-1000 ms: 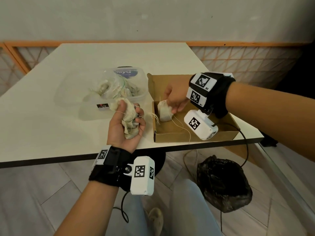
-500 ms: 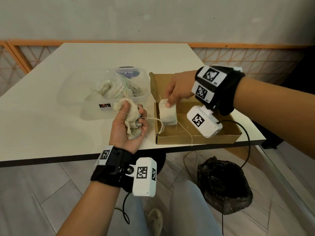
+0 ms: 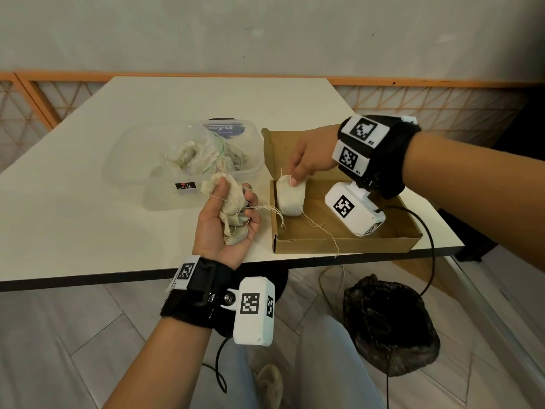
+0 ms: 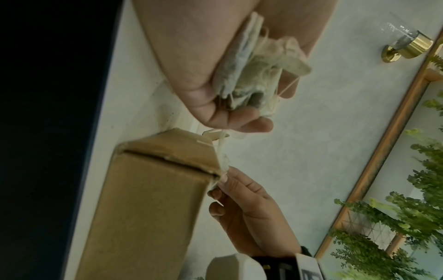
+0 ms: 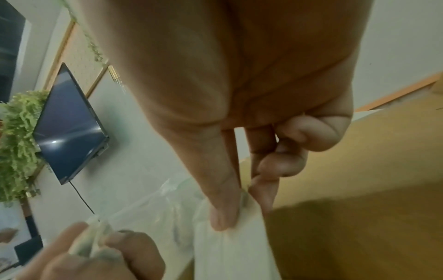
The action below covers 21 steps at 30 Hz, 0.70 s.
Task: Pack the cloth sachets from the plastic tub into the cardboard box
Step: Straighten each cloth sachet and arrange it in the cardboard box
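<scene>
cloth sachet (image 3: 290, 199) in right hand (image 3: 309, 156) grip, tub label (image 3: 223, 129) (reads "ayg")

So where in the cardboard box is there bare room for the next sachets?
The cardboard box floor is bare from the standing sachet, pinched by the right hand against the left wall, across to the right wall. Crowded: the left hand grips a bunch of sachets beside the plastic tub.

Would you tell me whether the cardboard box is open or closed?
Open: the cardboard box shows its bare floor, and the right hand reaches inside it.
</scene>
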Motion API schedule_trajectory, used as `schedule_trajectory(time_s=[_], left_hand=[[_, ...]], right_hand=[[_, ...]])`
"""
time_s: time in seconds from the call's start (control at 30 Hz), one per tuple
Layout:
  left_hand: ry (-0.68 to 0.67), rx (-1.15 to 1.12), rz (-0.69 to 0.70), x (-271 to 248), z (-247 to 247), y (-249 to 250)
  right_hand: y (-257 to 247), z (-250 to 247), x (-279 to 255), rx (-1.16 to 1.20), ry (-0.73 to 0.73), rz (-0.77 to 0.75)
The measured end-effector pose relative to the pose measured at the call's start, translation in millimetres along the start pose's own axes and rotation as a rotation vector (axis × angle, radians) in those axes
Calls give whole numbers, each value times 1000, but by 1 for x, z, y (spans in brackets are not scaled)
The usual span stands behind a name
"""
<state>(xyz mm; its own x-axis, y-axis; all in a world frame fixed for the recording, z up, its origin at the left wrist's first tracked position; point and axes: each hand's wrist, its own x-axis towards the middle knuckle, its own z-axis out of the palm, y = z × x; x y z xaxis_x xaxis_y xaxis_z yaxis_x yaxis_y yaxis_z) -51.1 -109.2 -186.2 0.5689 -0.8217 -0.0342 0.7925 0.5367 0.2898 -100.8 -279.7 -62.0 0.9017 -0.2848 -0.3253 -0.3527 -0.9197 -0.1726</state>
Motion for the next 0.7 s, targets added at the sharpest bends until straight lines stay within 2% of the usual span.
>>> schedule_trajectory(time_s=[0.17,0.33,0.47,0.53,0.7], left_hand=[[-7,11,-5,-1,1,0],[-6,-13,-21,0,0,1],[-10,-29,-30,0,0,1],[-11,-34,-33,1,0,1],[-22,-27,-39,1,-2,1]], right_hand=[[0,11,9,83,84,36],[2,12,10,49,179,60],[11,3,-9,175,301,44],[16,2,-22,224,224,32],[20,21,-49,182,-266,54]])
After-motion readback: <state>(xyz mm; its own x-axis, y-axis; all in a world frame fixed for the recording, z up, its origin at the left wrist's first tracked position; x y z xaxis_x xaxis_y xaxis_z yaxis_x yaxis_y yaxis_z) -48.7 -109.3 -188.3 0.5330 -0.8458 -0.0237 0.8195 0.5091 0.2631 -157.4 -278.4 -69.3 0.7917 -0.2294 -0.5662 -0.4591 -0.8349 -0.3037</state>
